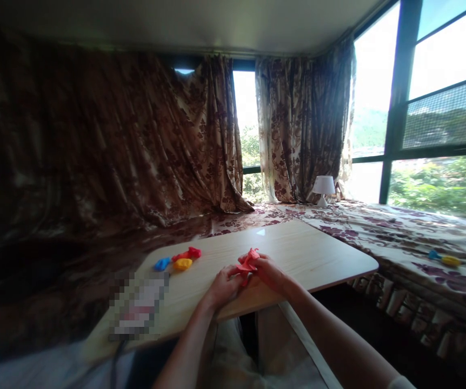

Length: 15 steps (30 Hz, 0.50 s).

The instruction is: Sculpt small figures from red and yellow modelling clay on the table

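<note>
A coral-red, soft-looking piece point(248, 262) with uneven, ragged edges is between my two hands, just above the near edge of the table point(298, 254). From its left side, my left hand point(225, 285) closes on it with bent fingers. My right hand point(271, 273) grips it from the right, fingers curled around its upper part. Whether it is clay, cloth or rubber I cannot tell. Farther left on the tabletop lie a blue lump point(162, 263), a yellow lump point(182, 264) and a red lump point(192, 253), close together.
A blurred-out flat object point(140, 305) lies at the table's left, with a dark cable point(116, 362) below it. On the flower-patterned cover point(403, 237) to the right rest another blue piece point(434, 255) and yellow piece point(451, 261). A white lamp point(324, 186) stands behind.
</note>
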Motion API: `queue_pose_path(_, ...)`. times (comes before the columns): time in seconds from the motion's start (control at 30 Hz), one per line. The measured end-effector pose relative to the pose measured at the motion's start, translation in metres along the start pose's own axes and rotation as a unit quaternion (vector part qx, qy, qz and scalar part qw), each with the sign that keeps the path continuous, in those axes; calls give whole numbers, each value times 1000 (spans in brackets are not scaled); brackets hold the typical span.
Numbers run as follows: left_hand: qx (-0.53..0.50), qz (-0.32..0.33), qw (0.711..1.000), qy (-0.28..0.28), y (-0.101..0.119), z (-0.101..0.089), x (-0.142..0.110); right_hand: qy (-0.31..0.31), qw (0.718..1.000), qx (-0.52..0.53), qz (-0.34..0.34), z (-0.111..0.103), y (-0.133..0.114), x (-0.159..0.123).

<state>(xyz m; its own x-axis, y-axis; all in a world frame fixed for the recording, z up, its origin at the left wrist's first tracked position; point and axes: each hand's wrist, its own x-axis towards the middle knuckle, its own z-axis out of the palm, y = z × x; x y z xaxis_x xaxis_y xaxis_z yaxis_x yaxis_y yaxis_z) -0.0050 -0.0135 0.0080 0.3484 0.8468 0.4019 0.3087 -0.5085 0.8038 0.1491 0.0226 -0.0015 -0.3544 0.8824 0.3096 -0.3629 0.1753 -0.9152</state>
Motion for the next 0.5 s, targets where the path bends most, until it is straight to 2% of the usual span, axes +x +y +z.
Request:
queue_pose_path(0.1,-23,8,1000,-1,-2,-2,1,-12,1000,2,18,1,1,6)
queue_pose_path(0.17,-72,-15,997,5,-5,-3,1,-11,1000,10,23,0,2,8)
queue_pose_path(0.27,-172,-74,978,96,-11,-3,5,37,999,-23,-3,-2,6,7)
queue_pose_path(0.37,-225,-94,951,191,-18,-2,10,84,987,-129,-51,1,10,3)
queue_pose_path(0.5,-248,-88,939,223,-22,-2,14,55,962,-232,-132,17,16,1)
